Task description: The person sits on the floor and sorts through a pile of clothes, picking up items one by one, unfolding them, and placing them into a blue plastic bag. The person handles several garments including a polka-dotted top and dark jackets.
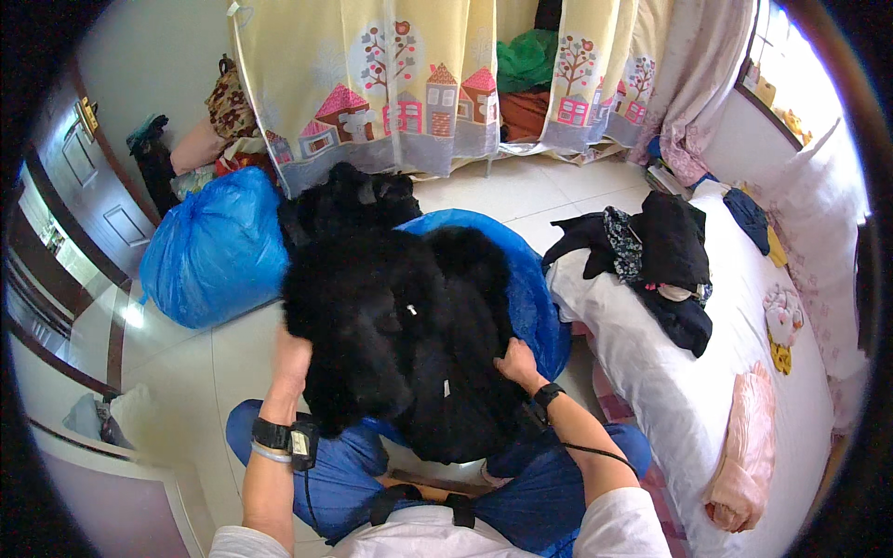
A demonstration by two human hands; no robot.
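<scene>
A bulky black furry garment [370, 328] is spread over my lap, with small white tags showing on its inner side. At its left edge my left hand [291, 359] grips the fur; the fingers are partly hidden behind it. On the opposite edge my right hand [520, 363] is closed on the cloth. Beneath and behind the garment lies an open blue plastic bag [537, 307], its inside mostly covered. Another heap of black clothing [349, 199] rests on the floor just beyond.
A full blue plastic bag [216, 251] stands on the tiled floor at left. To the right, a white-sheeted bed [649, 390] holds a pile of dark clothes [673, 244] and a rolled pink garment [743, 453]. Printed yellow curtains [363, 132] hang ahead. A door [87, 167] is far left.
</scene>
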